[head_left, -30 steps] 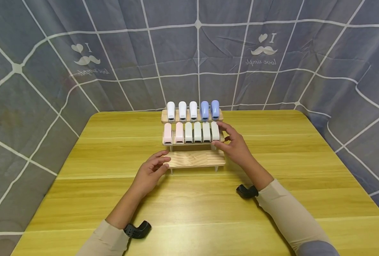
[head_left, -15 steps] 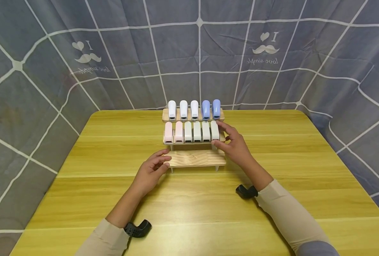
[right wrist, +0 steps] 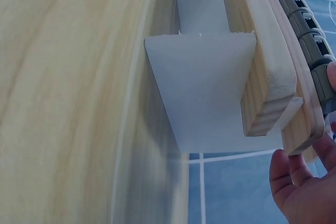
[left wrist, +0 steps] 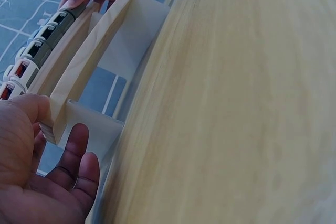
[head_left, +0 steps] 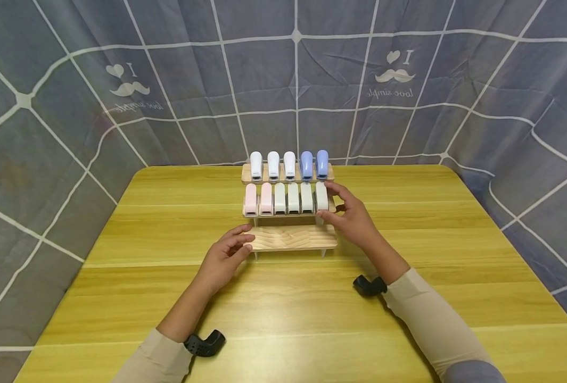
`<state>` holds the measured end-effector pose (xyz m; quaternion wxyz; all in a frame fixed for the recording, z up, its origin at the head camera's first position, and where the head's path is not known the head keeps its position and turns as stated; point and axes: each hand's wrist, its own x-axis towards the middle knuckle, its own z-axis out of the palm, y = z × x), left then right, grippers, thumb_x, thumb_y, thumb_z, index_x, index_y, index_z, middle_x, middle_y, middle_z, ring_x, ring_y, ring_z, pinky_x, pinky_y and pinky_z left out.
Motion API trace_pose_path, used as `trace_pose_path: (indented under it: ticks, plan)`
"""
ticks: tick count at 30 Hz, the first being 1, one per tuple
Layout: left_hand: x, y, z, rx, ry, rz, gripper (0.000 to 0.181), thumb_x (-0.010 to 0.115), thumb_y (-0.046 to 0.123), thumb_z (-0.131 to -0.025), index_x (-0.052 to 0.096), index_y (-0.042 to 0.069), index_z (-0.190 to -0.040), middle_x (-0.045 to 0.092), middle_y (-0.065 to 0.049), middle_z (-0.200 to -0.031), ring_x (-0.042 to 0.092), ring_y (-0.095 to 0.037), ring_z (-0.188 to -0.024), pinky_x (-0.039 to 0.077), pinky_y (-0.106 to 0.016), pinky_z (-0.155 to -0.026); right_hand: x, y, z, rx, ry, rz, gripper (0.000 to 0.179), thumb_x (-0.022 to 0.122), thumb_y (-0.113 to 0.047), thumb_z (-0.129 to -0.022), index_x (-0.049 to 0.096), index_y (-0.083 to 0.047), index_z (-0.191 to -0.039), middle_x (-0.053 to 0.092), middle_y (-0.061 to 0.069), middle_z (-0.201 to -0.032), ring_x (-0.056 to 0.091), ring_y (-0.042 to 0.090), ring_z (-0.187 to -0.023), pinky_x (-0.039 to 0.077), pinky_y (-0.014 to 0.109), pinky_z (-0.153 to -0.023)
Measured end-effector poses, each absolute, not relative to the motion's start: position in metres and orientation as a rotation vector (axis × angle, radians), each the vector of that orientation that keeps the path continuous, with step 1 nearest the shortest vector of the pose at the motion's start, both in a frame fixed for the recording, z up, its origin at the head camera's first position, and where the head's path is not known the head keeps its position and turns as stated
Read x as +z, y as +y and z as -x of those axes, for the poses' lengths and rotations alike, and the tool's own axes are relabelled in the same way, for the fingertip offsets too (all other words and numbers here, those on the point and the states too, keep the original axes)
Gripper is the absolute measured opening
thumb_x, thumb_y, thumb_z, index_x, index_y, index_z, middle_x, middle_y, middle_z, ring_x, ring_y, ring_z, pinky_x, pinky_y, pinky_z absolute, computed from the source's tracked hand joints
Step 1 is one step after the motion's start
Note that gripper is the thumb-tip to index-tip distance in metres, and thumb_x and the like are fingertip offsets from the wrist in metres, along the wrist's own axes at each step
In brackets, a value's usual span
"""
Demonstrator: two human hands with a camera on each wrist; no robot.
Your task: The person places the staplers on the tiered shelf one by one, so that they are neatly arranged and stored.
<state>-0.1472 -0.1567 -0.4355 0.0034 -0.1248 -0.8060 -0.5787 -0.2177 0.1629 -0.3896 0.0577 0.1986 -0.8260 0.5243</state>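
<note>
A three-tier wooden stand (head_left: pixel 290 238) stands mid-table on white legs. My left hand (head_left: pixel 223 260) grips the left end of its lowest shelf; in the left wrist view the thumb lies on the board's edge and two fingers hang free below. My right hand (head_left: pixel 355 221) pinches the rightmost pale green stapler (head_left: pixel 321 197) on the middle shelf, index finger at its back end and thumb at its front. Left of that stand several pale green staplers (head_left: pixel 293 198), then two pink staplers (head_left: pixel 266 198). The right wrist view shows the other right fingers under the shelf end (right wrist: pixel 304 129).
On the top shelf stand three white staplers (head_left: pixel 273 165) and two blue staplers (head_left: pixel 306 165). The lowest shelf bears nothing. A grey curtain (head_left: pixel 331 74) with white lines hangs behind the yellow wood-grain table (head_left: pixel 283 319).
One pink stapler and the pale green ones beside it have slid slightly left, widening the gap to the rightmost stapler. Both hands stay nearly where they were.
</note>
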Motion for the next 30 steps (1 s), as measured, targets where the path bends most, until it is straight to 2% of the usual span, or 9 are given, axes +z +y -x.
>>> trace_pose_path:
  ticks: [7,11,17,20,24,27,30]
  plan:
    - [-0.436,-0.156,0.148,-1.826,-2.507,0.411,0.022,0.063,0.01,-0.098,0.07,0.003,-0.118,0.053,-0.005,-0.143,0.055,-0.023,-0.12,0.046,-0.021,-0.086,-0.373,0.159,0.208,1.601,-2.546,-0.598,0.065,0.071,0.0,-0.09,0.04,0.001,-0.147,0.045,0.021,-0.146,0.043,0.035,-0.129,0.043,0.054,-0.092]
    - [-0.437,-0.155,0.148,-1.837,-2.504,0.406,0.022,0.064,0.01,-0.098,0.07,0.003,-0.118,0.053,-0.006,-0.144,0.056,-0.023,-0.118,0.046,-0.02,-0.084,-0.359,0.156,0.199,1.584,-2.549,-0.615,0.063,0.07,0.002,-0.09,0.041,0.004,-0.146,0.046,0.023,-0.144,0.044,0.035,-0.127,0.043,0.051,-0.092]
    - [-0.436,-0.154,0.146,-1.939,-2.504,0.365,0.022,0.063,0.01,-0.098,0.07,0.002,-0.118,0.052,-0.002,-0.145,0.053,-0.023,-0.125,0.046,-0.019,-0.09,-0.359,0.165,0.195,1.594,-2.546,-0.651,0.064,0.069,0.002,-0.09,0.039,0.005,-0.146,0.048,0.026,-0.14,0.045,0.037,-0.128,0.042,0.055,-0.093]
    - [-0.434,-0.155,0.146,-2.096,-2.458,0.296,0.025,0.063,0.012,-0.099,0.068,0.001,-0.121,0.051,0.0,-0.146,0.055,-0.019,-0.121,0.049,-0.023,-0.089,-0.366,0.176,0.197,1.601,-2.536,-0.67,0.062,0.067,0.002,-0.092,0.038,0.005,-0.147,0.048,0.027,-0.14,0.044,0.04,-0.129,0.042,0.058,-0.094]
    - [-0.431,-0.16,0.147,-2.369,-2.301,0.098,0.033,0.058,0.012,-0.101,0.062,-0.004,-0.129,0.051,-0.001,-0.146,0.058,-0.016,-0.114,0.052,-0.03,-0.087,-0.388,0.198,0.206,1.555,-2.518,-0.721,0.056,0.065,0.002,-0.094,0.041,0.004,-0.145,0.047,0.024,-0.141,0.047,0.039,-0.128,0.044,0.055,-0.093]
    - [-0.425,-0.168,0.149,-2.433,-2.261,-0.029,0.037,0.054,0.014,-0.104,0.056,-0.005,-0.135,0.05,-0.003,-0.147,0.055,-0.02,-0.122,0.05,-0.034,-0.094,-0.401,0.217,0.207,1.458,-2.55,-0.724,0.052,0.065,-0.003,-0.095,0.046,-0.001,-0.143,0.049,0.018,-0.142,0.049,0.034,-0.127,0.045,0.05,-0.092]
    - [-0.418,-0.18,0.15,-2.292,-2.41,-0.076,0.041,0.053,0.022,-0.105,0.054,-0.001,-0.139,0.049,-0.004,-0.148,0.051,-0.026,-0.128,0.046,-0.041,-0.099,-0.404,0.238,0.202,1.314,-2.632,-0.687,0.049,0.066,-0.011,-0.097,0.049,-0.004,-0.142,0.05,0.015,-0.141,0.049,0.033,-0.127,0.045,0.051,-0.092]
